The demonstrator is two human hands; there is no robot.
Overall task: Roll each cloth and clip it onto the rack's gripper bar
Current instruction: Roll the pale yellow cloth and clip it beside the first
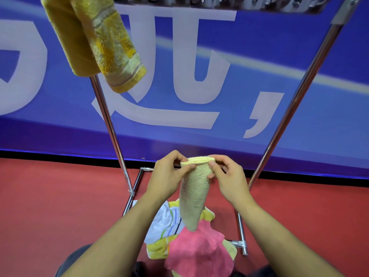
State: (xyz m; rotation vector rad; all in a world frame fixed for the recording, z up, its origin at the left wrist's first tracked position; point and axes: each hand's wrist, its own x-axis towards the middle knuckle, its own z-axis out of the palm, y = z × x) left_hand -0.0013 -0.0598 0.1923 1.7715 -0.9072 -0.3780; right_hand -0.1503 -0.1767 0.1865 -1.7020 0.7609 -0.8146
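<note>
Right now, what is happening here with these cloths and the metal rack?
A person is rolling a beige cloth into a cone. The left hand and right hand pinch its top edge, and its tip hangs down over a pile of cloths on the red floor. A yellow towel already hangs from the bar at the top of the rack. The beige cloth is not yet clipped.

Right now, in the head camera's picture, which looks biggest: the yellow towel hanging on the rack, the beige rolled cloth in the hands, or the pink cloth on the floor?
1. Yellow towel, though it hangs nearest the camera, which may flatter it.
2. Pink cloth.
3. Beige rolled cloth, pinched by the left hand and right hand.
Second and third are close; both are bunched, so true sizes stay unsure.
</note>
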